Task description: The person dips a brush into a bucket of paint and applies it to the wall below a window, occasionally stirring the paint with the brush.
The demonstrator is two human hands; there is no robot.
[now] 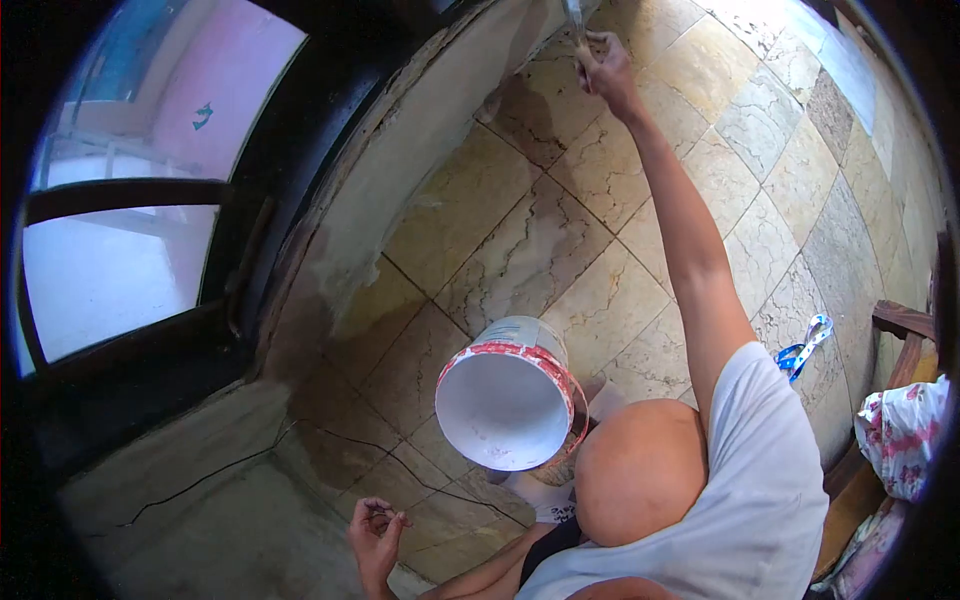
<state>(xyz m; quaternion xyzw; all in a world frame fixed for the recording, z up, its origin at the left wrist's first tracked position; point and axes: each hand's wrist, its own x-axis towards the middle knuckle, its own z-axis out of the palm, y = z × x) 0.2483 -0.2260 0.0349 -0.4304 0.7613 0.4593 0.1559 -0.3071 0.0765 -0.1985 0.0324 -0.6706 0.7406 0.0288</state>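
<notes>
My right hand [608,75] reaches far out to the base of the wall, closed around the pale handle of a paintbrush [585,54]. The brush's metallic-looking head points up and is cut off by the frame's top edge. Low on the left is my left hand [378,540], its fingers loosely bent and nothing visible in them. Between my hands, beside my bent knee, a white bucket [500,410] stands on the tiles with its mouth toward me. Red smears mark its rim, and a reddish handle hangs at its right side. Its visible inside is bare.
A low plastered wall [430,160] with damp dark patches runs under a dark-framed window [130,190]. A thin black cable [390,450] crosses the stone-tiled floor [530,250]. At right lie a blue-and-white strap [803,348] and wooden furniture [905,360] with flowered cloth [905,435].
</notes>
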